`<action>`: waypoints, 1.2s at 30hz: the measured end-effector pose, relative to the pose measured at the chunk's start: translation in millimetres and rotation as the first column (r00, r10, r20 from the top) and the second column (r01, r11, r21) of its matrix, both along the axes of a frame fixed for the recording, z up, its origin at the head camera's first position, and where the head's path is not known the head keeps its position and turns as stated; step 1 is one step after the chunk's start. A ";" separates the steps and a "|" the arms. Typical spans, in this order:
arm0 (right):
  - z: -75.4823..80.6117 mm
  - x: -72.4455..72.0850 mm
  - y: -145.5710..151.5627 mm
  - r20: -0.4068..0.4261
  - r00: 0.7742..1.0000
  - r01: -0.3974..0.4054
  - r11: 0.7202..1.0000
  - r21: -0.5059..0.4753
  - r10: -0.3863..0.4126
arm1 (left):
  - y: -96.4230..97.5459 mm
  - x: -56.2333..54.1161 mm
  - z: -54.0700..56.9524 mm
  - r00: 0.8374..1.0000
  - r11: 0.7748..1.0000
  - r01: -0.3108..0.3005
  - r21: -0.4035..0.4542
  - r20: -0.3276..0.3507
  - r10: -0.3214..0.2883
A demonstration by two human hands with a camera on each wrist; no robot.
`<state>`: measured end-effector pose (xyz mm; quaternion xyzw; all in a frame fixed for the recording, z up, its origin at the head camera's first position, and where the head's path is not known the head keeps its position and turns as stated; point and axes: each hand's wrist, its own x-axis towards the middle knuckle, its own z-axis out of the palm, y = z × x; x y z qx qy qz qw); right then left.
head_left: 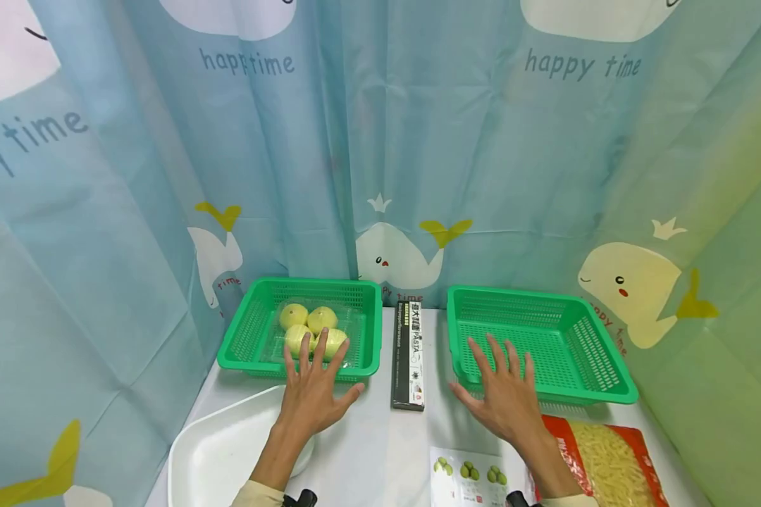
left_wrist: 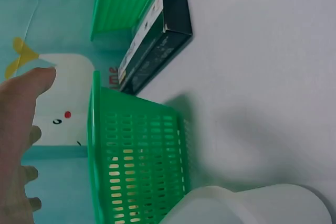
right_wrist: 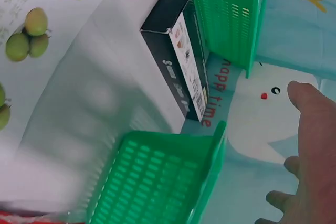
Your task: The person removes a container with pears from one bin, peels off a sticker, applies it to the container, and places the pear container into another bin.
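My left hand hovers with fingers spread over the front rim of the left green basket. Inside that basket, pale yellow-green round fruits sit in a clear plastic tray. My right hand is likewise spread, above the front left edge of the right green basket, and holds nothing. Between the baskets lies a black and white pasta box. Both wrist views show extended thumbs and fingers, with the box lying beyond the baskets' sides.
A white basin stands at the front left, below the left forearm. At the front right are a red bag of pasta and a white sheet printed with green fruit. Blue whale-print curtains enclose the table.
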<state>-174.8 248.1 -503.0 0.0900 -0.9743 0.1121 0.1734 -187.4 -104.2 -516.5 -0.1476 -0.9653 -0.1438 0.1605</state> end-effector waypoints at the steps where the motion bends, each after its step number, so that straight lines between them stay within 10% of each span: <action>1: -1.2 -1.5 -1.8 0.004 1.000 -0.003 1.000 -0.004 0.003 | -0.7 0.1 0.4 1.000 1.000 0.001 0.001 0.002 -0.001; 24: -20.7 -41.5 -85.8 0.003 0.972 -0.226 0.944 -0.241 0.234 | -14.6 1.6 0.6 0.999 0.999 -0.026 0.021 0.035 0.025; 30: -31.1 -51.6 -105.0 0.102 0.961 -0.187 0.874 -0.448 0.258 | -13.7 1.2 -0.7 0.998 0.999 -0.016 0.044 0.055 0.013; 36: -42.0 -59.7 -125.4 0.164 0.938 -0.121 0.732 -0.670 0.305 | -12.8 -0.7 -2.5 0.997 0.997 -0.001 0.080 0.072 -0.005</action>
